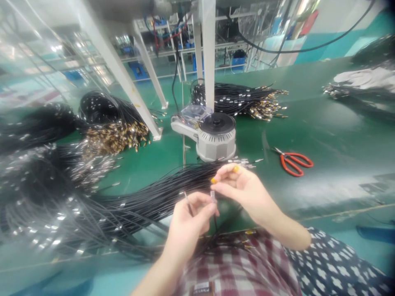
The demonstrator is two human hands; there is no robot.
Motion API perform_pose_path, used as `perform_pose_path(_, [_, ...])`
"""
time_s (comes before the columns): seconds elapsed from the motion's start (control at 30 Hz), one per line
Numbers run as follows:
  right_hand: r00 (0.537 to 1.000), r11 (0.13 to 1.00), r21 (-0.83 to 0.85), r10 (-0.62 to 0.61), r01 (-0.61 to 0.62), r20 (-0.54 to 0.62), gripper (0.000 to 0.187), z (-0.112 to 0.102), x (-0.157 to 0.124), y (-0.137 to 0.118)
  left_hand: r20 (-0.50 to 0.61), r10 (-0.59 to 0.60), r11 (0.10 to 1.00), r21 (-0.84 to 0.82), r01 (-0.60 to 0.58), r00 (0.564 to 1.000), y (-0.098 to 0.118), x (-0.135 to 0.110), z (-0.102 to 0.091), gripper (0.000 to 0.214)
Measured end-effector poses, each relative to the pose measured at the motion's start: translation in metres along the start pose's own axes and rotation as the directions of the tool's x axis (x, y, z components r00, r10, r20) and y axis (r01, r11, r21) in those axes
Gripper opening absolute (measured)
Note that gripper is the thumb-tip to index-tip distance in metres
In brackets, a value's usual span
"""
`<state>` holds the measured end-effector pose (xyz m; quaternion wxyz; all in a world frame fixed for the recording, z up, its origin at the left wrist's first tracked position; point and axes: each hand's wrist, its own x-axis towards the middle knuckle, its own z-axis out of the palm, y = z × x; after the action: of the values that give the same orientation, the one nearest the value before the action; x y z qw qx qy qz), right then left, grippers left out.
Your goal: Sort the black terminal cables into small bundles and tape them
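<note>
My left hand [188,224] is closed around a thin black cable [188,202], which pokes up between the fingers near the table's front edge. My right hand [243,189] pinches a small clear piece [212,195] at the cable's end, thumb and fingers pressed together just beside the left hand's fingertips. Both hands hover over a fanned bundle of black cables [160,193] lying across the green table [324,131]. A grey and white tape dispenser [212,133] stands just behind my hands.
Red-handled scissors [293,161] lie to the right. Bundles of black cables with gold connectors sit at the left [114,131] and back [247,100]. White frame posts [208,53] rise from the table. More cables and a white cloth [367,78] lie far right.
</note>
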<state>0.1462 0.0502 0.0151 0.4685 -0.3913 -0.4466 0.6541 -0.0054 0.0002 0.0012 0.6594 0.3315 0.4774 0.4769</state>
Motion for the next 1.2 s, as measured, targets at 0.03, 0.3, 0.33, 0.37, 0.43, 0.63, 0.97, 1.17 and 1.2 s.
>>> perform_pose_path(0.03, [1.000, 1.000, -0.006, -0.020, 0.020, -0.013, 0.028, -0.003, 0.000, -0.001, -0.012, 0.014, 1.000, -0.012, -0.014, 1.000, 0.000, 0.000, -0.001, 0.026])
perform_pose_path(0.3, [0.976, 0.990, -0.042, 0.137, -0.131, 0.172, 0.032, -0.009, -0.005, -0.001, -0.069, 0.056, 0.996, -0.065, -0.061, 0.996, 0.000, -0.003, -0.001, 0.025])
perform_pose_path(0.33, [0.975, 0.990, -0.056, 0.135, -0.127, 0.177, 0.033, -0.008, -0.005, -0.001, -0.066, 0.056, 0.996, -0.066, -0.060, 0.996, 0.000, -0.003, -0.001, 0.024])
perform_pose_path(0.37, [0.975, 0.990, -0.068, 0.132, -0.121, 0.178, 0.033, -0.008, -0.005, -0.001, -0.064, 0.056, 0.996, -0.066, -0.061, 0.996, 0.000, -0.003, -0.001, 0.024])
perform_pose_path(0.43, [0.975, 0.990, -0.081, 0.128, -0.115, 0.181, 0.033, -0.007, -0.005, -0.002, -0.058, 0.055, 0.996, -0.068, -0.059, 0.997, 0.000, -0.004, -0.001, 0.024])
perform_pose_path(0.63, [0.974, 0.986, -0.122, 0.131, -0.110, 0.183, 0.030, -0.006, -0.004, -0.005, -0.040, 0.049, 0.996, -0.075, -0.052, 0.998, 0.000, -0.004, -0.002, 0.022])
perform_pose_path(0.97, [0.976, 0.981, -0.171, 0.124, -0.093, 0.181, 0.025, -0.006, -0.004, -0.005, -0.036, 0.053, 0.995, -0.083, -0.056, 0.998, 0.000, -0.005, -0.002, 0.019])
perform_pose_path(1.17, [0.988, 0.963, -0.252, 0.120, -0.092, 0.099, 0.022, 0.000, -0.006, -0.008, -0.044, 0.052, 0.997, -0.056, -0.055, 0.998, 0.000, -0.006, -0.002, 0.019])
perform_pose_path(1.2, [0.990, 0.957, -0.277, 0.113, -0.086, 0.083, 0.021, 0.002, -0.007, -0.010, -0.046, 0.055, 0.997, -0.047, -0.057, 0.997, -0.001, -0.006, -0.002, 0.019])
